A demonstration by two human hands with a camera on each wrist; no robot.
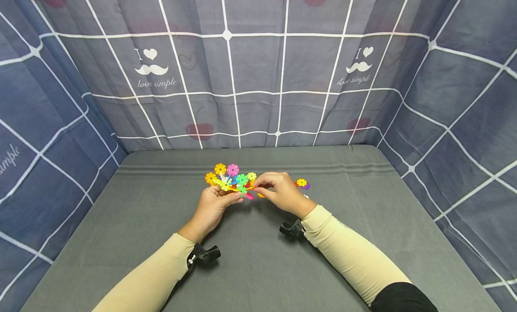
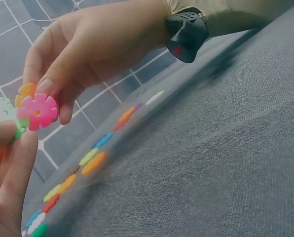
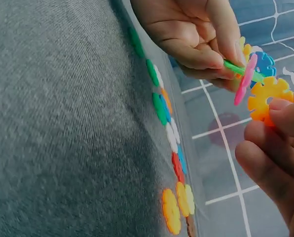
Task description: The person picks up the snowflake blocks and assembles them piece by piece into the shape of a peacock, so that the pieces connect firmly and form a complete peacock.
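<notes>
Both hands meet above the table, holding flower-shaped plastic snap discs with notched rims. My left hand [image 1: 212, 208] pinches a green disc [image 3: 232, 67] between thumb and fingers. A pink disc [image 2: 42, 109] stands crosswise on that green one, and a blue disc [image 3: 262, 64] shows just behind. From the other side, my right hand [image 1: 282, 191] pinches an orange disc [image 3: 258, 101] by its edge. This orange disc touches or nearly touches the pink and green pieces; whether it is slotted in cannot be told. Fingers partly hide the joined pieces.
Loose discs in several colours lie spread on the grey cloth-covered table [image 1: 250, 258] beyond the hands, among them a yellow disc [image 1: 301, 182] on the right and an orange disc [image 1: 220, 169] on the left. A patterned curtain [image 1: 258, 78] surrounds the table at the back and sides.
</notes>
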